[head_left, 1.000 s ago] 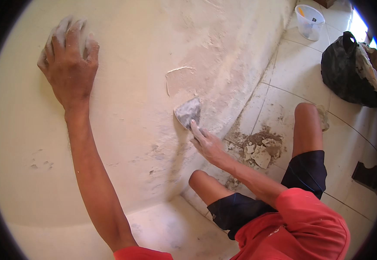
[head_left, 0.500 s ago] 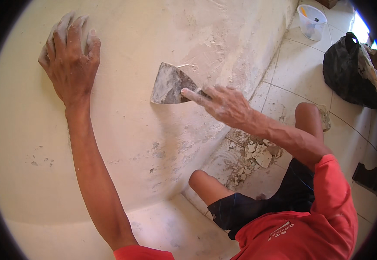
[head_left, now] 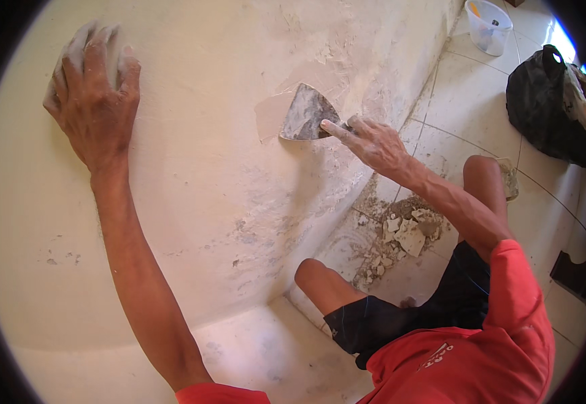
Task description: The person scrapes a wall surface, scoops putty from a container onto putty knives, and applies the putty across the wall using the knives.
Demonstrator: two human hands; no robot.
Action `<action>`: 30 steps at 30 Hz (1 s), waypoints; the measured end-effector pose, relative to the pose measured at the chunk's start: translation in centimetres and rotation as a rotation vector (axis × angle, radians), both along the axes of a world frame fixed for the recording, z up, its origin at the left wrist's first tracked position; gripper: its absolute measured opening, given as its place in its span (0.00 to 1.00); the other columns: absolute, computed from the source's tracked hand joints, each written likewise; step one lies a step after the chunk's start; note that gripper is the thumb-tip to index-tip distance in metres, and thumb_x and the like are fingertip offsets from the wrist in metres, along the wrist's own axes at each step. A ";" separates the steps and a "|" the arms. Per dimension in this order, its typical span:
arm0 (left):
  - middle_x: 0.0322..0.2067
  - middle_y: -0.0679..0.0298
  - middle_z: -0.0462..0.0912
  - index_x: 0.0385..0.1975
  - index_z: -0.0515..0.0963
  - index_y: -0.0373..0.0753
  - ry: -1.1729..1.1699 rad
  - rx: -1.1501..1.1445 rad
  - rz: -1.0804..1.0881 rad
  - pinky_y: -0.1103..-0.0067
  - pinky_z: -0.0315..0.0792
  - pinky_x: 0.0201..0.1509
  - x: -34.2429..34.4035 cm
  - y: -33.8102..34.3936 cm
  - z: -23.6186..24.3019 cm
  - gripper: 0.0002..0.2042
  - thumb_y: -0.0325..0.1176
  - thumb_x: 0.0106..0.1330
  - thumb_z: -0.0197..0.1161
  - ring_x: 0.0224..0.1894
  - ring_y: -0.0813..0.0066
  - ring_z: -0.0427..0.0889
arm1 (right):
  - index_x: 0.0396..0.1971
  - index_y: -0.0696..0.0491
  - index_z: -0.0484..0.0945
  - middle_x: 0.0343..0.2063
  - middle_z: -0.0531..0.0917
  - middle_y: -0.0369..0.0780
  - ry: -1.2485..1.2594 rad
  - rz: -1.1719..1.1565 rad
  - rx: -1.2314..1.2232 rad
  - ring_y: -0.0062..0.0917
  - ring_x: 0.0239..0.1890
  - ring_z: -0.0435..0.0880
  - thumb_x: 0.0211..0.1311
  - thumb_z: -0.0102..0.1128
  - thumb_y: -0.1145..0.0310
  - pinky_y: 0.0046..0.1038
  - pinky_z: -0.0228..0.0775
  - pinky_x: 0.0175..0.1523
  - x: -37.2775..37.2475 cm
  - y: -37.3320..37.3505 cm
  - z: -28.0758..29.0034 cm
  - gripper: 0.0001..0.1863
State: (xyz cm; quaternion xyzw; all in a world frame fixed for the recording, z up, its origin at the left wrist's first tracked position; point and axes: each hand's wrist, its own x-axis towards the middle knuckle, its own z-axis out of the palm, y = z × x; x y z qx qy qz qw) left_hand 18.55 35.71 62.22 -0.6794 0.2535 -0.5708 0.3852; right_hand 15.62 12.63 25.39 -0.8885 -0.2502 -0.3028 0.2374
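Dusty with white powder, my left hand (head_left: 94, 94) rests on the pale wall (head_left: 192, 148) with its fingers apart and nothing held. My right hand (head_left: 374, 143) grips a putty knife (head_left: 308, 113), the index finger stretched along the blade. The broad blade is smeared with white and grey residue, and its edge is at the wall surface. Around the blade lies a pinkish scraped patch (head_left: 271, 116) with a ragged border. The knife's handle is mostly hidden in my right hand.
Broken plaster flakes (head_left: 411, 236) and grit lie on the tiled floor (head_left: 471, 101) between my knees. A clear plastic tub (head_left: 488, 30) stands at the far right, a black plastic bag (head_left: 542, 108) nearer. Rough, pitted plaster (head_left: 246, 232) marks the lower wall.
My right hand has moved the putty knife rightward and slightly farther away. More pinkish wall now shows left of the blade. My left hand appears slightly farther left, and the whole view has shifted a little.
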 end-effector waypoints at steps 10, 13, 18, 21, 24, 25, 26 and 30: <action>0.56 0.75 0.75 0.52 0.76 0.56 0.030 0.005 -0.008 0.69 0.63 0.64 0.8 -1.6 0.4 0.17 0.42 0.62 0.64 0.58 0.74 0.73 | 0.69 0.40 0.61 0.37 0.79 0.35 0.177 -0.039 0.234 0.25 0.30 0.80 0.61 0.61 0.69 0.24 0.76 0.27 -3.3 1.6 -9.0 0.36; 0.56 0.76 0.75 0.51 0.76 0.56 0.039 -0.002 -0.012 0.70 0.63 0.65 -0.3 -2.8 0.5 0.17 0.41 0.62 0.64 0.58 0.74 0.73 | 0.69 0.44 0.62 0.32 0.81 0.39 0.372 -0.103 0.390 0.26 0.27 0.80 0.62 0.60 0.70 0.30 0.75 0.28 -8.0 2.0 -8.9 0.34; 0.56 0.74 0.75 0.52 0.77 0.56 0.003 0.034 0.009 0.68 0.62 0.65 -0.1 -1.9 1.2 0.17 0.46 0.64 0.61 0.59 0.73 0.72 | 0.68 0.45 0.62 0.32 0.80 0.39 0.327 -0.001 0.713 0.30 0.23 0.78 0.56 0.62 0.72 0.32 0.73 0.26 -8.1 2.4 0.9 0.37; 0.57 0.73 0.75 0.53 0.76 0.56 0.024 0.056 -0.022 0.67 0.61 0.66 0.0 -2.0 1.3 0.17 0.48 0.67 0.57 0.61 0.72 0.71 | 0.67 0.46 0.65 0.31 0.80 0.39 0.197 0.039 0.710 0.28 0.21 0.77 0.54 0.62 0.73 0.29 0.71 0.24 -5.4 1.5 6.5 0.36; 0.57 0.73 0.75 0.53 0.76 0.56 0.038 0.051 -0.062 0.66 0.61 0.67 0.1 -2.5 1.2 0.17 0.49 0.68 0.56 0.61 0.72 0.71 | 0.65 0.46 0.67 0.29 0.80 0.38 0.062 0.048 0.615 0.26 0.18 0.76 0.54 0.62 0.73 0.27 0.69 0.21 -3.8 1.3 9.2 0.35; 0.57 0.73 0.75 0.53 0.76 0.56 0.041 0.049 -0.078 0.66 0.60 0.67 0.1 -2.6 1.2 0.17 0.49 0.68 0.55 0.61 0.72 0.71 | 0.65 0.46 0.68 0.28 0.80 0.37 0.005 0.052 0.578 0.25 0.17 0.75 0.54 0.61 0.74 0.26 0.69 0.20 -3.6 1.4 9.6 0.34; 0.57 0.73 0.75 0.53 0.76 0.56 0.040 0.050 -0.074 0.66 0.60 0.67 0.2 -2.4 1.3 0.17 0.49 0.68 0.55 0.61 0.72 0.71 | 0.65 0.46 0.68 0.28 0.80 0.37 0.005 0.056 0.579 0.25 0.17 0.75 0.54 0.61 0.74 0.26 0.69 0.20 -3.7 1.9 9.3 0.34; 0.57 0.73 0.75 0.53 0.76 0.57 0.013 0.075 -0.049 0.65 0.61 0.66 0.4 -1.9 1.7 0.17 0.50 0.67 0.56 0.61 0.72 0.71 | 0.66 0.46 0.67 0.25 0.78 0.35 0.002 0.028 0.477 0.20 0.17 0.73 0.55 0.62 0.74 0.24 0.69 0.19 -5.4 3.7 7.8 0.35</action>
